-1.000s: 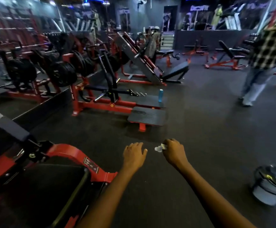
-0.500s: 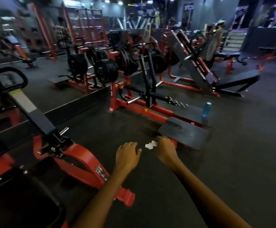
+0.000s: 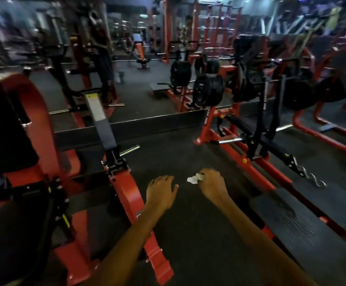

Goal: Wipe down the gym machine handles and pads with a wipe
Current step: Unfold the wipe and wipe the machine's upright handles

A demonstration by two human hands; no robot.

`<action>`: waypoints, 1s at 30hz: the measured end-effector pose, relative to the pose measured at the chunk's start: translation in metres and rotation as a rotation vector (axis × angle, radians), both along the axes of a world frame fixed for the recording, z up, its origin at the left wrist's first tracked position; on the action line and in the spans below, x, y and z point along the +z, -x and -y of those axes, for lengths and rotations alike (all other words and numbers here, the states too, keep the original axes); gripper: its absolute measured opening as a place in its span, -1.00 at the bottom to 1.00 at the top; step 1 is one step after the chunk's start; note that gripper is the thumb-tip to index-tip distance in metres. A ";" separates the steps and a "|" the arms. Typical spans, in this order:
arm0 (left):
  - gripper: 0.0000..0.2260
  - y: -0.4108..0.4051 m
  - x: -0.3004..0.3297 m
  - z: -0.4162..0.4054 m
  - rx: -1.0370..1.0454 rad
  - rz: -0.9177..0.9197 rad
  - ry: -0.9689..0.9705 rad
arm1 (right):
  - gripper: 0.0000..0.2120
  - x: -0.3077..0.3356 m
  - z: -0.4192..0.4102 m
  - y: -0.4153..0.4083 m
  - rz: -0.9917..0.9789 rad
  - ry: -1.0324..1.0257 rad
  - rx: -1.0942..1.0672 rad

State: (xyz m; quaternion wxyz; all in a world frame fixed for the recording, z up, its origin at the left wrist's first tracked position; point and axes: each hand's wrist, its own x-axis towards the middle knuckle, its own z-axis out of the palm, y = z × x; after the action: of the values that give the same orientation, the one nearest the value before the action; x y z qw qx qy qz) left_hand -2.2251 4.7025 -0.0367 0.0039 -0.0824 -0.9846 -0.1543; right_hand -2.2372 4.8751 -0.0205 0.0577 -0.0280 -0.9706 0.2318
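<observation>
Wipe betw. hands; machine frame left, footplate right.

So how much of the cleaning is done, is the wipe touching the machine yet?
Not yet. Nothing looks wiped so far. The right hand pinches a small crumpled white wipe in the air over the dark floor, touching no machine. The left hand hangs loose and holds nothing. The red machine's black pad on the left is untouched, so handles and pads are all left.
</observation>
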 end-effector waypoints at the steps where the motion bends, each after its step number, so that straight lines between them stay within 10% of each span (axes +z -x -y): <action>1: -0.59 0.015 -0.002 -0.003 0.031 0.001 -0.001 | -0.85 -0.002 -0.002 0.020 -0.005 0.004 0.034; 19: -0.59 0.333 0.009 -0.008 0.423 -0.030 -0.081 | -0.93 0.019 -0.008 0.395 -0.037 0.119 0.412; 30: -0.67 0.523 0.037 0.007 0.383 -0.075 -0.633 | -0.93 0.050 0.058 0.587 0.111 0.315 0.745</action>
State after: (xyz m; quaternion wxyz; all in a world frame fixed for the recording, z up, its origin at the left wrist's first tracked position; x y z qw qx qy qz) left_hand -2.7484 4.6952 0.0000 0.0943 0.1029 -0.8848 -0.4446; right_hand -2.8241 4.8172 0.0294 -0.0879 0.3046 -0.8686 0.3809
